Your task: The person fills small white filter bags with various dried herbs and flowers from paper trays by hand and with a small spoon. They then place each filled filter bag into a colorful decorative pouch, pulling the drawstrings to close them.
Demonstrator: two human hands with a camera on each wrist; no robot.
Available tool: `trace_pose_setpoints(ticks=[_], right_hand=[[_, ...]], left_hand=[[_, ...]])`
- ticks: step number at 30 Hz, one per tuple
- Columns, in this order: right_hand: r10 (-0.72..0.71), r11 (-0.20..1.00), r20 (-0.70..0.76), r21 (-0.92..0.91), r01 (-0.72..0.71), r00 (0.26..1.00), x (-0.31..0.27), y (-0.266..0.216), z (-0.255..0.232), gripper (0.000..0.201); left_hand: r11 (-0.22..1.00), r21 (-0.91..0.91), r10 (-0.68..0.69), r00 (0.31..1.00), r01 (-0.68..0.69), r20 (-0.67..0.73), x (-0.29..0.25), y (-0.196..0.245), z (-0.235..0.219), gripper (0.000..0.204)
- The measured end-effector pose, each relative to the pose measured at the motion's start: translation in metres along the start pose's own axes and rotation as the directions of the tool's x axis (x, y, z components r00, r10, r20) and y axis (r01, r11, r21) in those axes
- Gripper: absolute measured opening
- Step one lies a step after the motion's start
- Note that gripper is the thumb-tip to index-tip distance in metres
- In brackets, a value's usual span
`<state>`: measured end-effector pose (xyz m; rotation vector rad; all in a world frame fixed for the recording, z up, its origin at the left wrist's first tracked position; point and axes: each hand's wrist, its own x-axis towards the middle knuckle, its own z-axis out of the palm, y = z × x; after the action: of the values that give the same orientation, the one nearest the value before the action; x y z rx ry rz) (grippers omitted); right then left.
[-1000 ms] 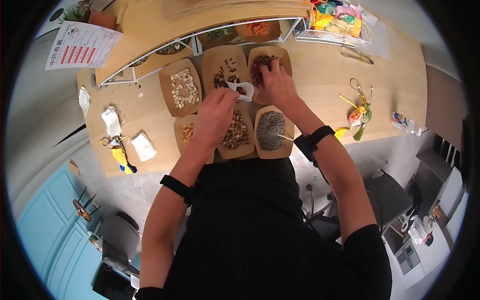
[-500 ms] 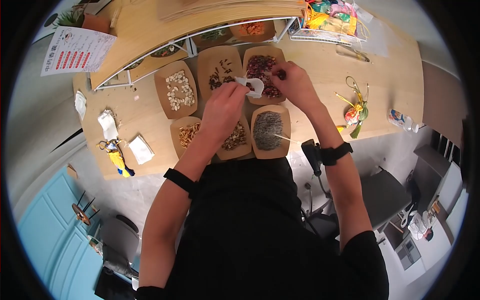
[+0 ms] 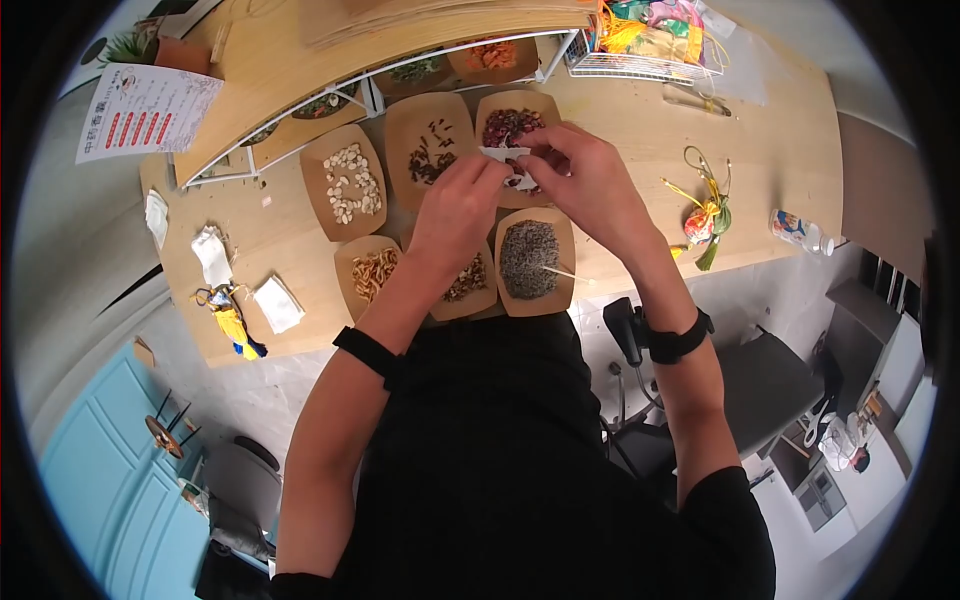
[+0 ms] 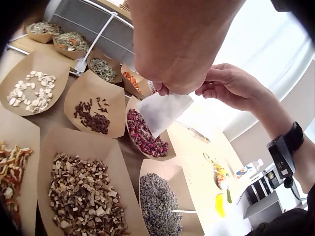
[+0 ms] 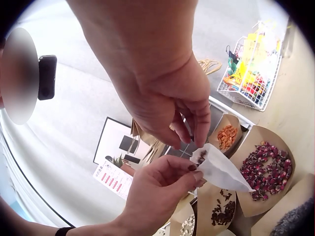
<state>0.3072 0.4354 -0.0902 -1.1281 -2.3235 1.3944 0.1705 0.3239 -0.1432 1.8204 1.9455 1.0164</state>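
My left hand (image 3: 462, 205) pinches the rim of a small white pouch (image 5: 221, 172), tilted with its mouth toward my right hand. Dark dried bits (image 5: 201, 156) show inside that mouth. My right hand (image 3: 590, 180) is right at the opening, fingers curled, a dark dried rosebud showing between the fingertips in the right wrist view. The pouch hangs over the paper tray (image 5: 290, 162) of dried rosebuds (image 4: 147, 140). To its left stands a tray of dark brown dried pieces (image 3: 430, 165); nearer me, one of grey-purple lavender (image 3: 530, 260) has a white stick in it.
Other paper trays hold white slices (image 3: 352, 185), orange-brown strips (image 3: 373, 275) and chopped brown pieces (image 4: 86, 196). A white-framed shelf (image 3: 375, 98) spans the back. A wire basket (image 5: 261, 93), a tasselled sachet (image 3: 705, 222) and a bottle (image 3: 800, 232) are on the right; white pouches (image 3: 278, 303) lie left.
My right hand came up out of the rosebud tray with rosebuds in its fingers and moved left to the pouch's mouth. My left hand keeps its pinch on the pouch, shifting slightly right.
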Motion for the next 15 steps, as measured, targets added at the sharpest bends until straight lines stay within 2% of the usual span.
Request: trace_pose_setpoints(ticks=[5,7,8,9,10,11,13,14,15], right_hand=[[-0.019,0.999,-0.046,0.032,0.021,0.999,-0.001,0.013,0.001,0.021],[0.130,0.977,-0.123,0.183,-0.106,0.984,0.004,0.022,-0.001,0.018],[0.127,0.977,-0.122,0.185,-0.103,0.984,0.007,0.036,0.002,0.018],[0.034,0.999,-0.123,-0.038,-0.039,0.992,0.009,0.059,0.009,0.019],[-0.057,0.966,-0.104,-0.258,0.029,0.993,0.010,0.076,0.018,0.021],[-0.059,0.966,-0.107,-0.256,0.030,0.992,0.008,0.087,0.029,0.021],[-0.179,0.825,0.028,-0.540,0.166,0.983,0.008,0.091,0.045,0.030],[-0.073,0.784,0.095,-0.609,0.116,0.993,0.007,0.094,0.052,0.037],[-0.073,0.785,0.092,-0.608,0.114,0.993,0.009,0.098,0.058,0.037]], left_hand=[[1.000,-0.012,-0.007,1.000,0.007,-0.009,-0.002,0.001,0.000,0.014],[1.000,-0.010,-0.009,1.000,0.009,-0.020,-0.004,0.000,-0.003,0.014],[0.999,-0.018,-0.029,0.999,0.028,-0.027,-0.006,0.000,-0.005,0.014],[0.999,-0.027,-0.047,0.998,0.046,-0.033,-0.007,0.001,-0.007,0.014],[0.999,-0.024,-0.045,0.998,0.044,-0.033,-0.009,0.001,-0.009,0.014],[0.998,-0.025,-0.052,0.998,0.051,-0.033,-0.010,0.000,-0.012,0.014],[0.998,-0.027,-0.057,0.998,0.056,-0.031,-0.015,-0.002,-0.015,0.015],[0.998,-0.026,-0.057,0.998,0.056,-0.027,-0.017,-0.003,-0.016,0.015],[0.998,-0.025,-0.056,0.998,0.056,-0.024,-0.019,-0.004,-0.018,0.015]])
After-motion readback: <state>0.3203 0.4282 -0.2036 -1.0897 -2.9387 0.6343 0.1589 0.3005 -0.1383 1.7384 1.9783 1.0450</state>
